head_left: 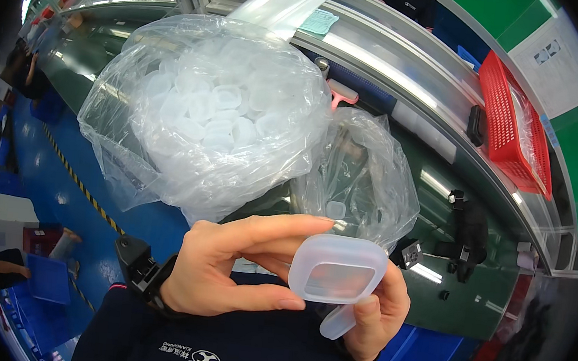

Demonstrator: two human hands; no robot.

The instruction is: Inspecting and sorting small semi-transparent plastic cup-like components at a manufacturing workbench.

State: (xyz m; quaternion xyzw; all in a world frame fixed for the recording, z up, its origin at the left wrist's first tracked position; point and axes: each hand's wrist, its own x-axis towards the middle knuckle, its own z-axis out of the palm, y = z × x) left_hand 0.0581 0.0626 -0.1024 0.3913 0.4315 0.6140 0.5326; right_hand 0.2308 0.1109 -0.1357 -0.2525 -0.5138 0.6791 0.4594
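right grip (378, 321) pinched the translucent rounded-square container (341, 252) near the smaller clear bag (401, 184), the left grip (215, 264) spread around the container's left side, contact unclear, so light, even pressure from both sides probably suited smooth plastic best.

Right of the small clear bag (396, 184), a hand could pass over the green table (472, 306) as far as the black gear (469, 229). The bulging large bag (199, 179) blocks its left; any gap between them is hard to judge.
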